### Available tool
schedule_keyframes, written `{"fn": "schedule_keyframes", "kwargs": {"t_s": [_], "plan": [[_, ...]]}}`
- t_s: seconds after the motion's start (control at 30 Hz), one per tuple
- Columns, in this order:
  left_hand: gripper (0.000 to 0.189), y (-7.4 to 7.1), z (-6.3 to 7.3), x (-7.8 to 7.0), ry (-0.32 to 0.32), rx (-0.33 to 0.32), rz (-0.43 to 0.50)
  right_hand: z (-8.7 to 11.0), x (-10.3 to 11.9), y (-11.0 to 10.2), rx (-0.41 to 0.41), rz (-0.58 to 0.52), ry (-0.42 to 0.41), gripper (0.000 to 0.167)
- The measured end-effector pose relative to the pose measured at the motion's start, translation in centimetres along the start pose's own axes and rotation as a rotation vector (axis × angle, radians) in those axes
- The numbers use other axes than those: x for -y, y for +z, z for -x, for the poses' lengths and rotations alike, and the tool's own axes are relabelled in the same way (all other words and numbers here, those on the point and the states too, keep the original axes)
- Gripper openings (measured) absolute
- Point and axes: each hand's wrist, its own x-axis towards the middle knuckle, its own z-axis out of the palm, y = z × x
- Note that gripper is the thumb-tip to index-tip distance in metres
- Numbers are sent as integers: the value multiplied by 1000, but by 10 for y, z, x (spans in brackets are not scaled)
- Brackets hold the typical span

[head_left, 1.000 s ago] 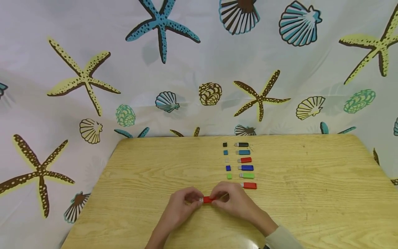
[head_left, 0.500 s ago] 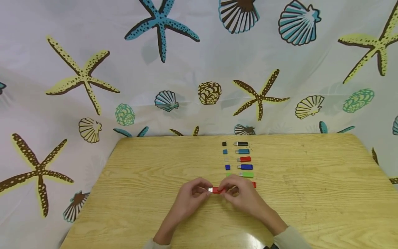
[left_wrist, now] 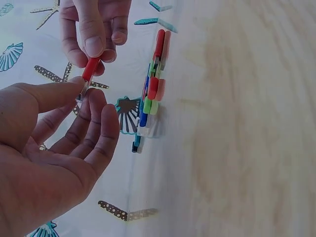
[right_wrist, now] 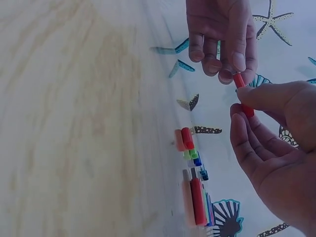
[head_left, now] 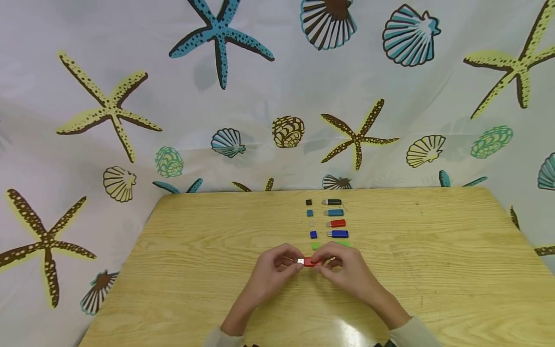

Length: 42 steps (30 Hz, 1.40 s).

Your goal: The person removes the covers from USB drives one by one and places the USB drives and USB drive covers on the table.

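A red USB flash drive [head_left: 309, 261] is held level between both hands over the near middle of the table. My left hand [head_left: 273, 273] pinches its silver plug end between thumb and fingertips. The red body's other end is pinched by my right hand [head_left: 349, 270]. In the left wrist view the drive [left_wrist: 91, 69] hangs in the air, its metal tip partly hidden by the left fingers. Just beyond the hands, a red cap [right_wrist: 187, 138] and a second red flash drive [right_wrist: 198, 202] lie on the table; the right hand hides both in the head view.
Uncapped flash drives stand in a column on the wooden table [head_left: 195, 270]: black [head_left: 333, 202], light blue [head_left: 335, 212], red [head_left: 336, 223] and dark blue [head_left: 338, 234] among them. Small caps, such as a green cap [head_left: 315, 246], line up to their left. A seashell-print curtain [head_left: 251, 96] hangs behind.
Both hands have moved right and slightly away from the body, carrying the red flash drive. The right hand now covers the nearest row and part of the green drive.
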Motion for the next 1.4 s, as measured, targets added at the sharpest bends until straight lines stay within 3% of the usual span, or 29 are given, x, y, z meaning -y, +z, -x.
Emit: {"fn": "schedule_keyframes", "kwargs": {"t_s": [0.27,0.7,1.4], "plan": [[10,4,-9,-3,21,37,19,2,-1,-9,-38,5,-19,22],[10,12,-19,-3,3,54,26,2,0,-21,-50,25,-55,23],[11,20,-24,-9,50,80,121,9,5,-39,-54,44,-25,20]]}}
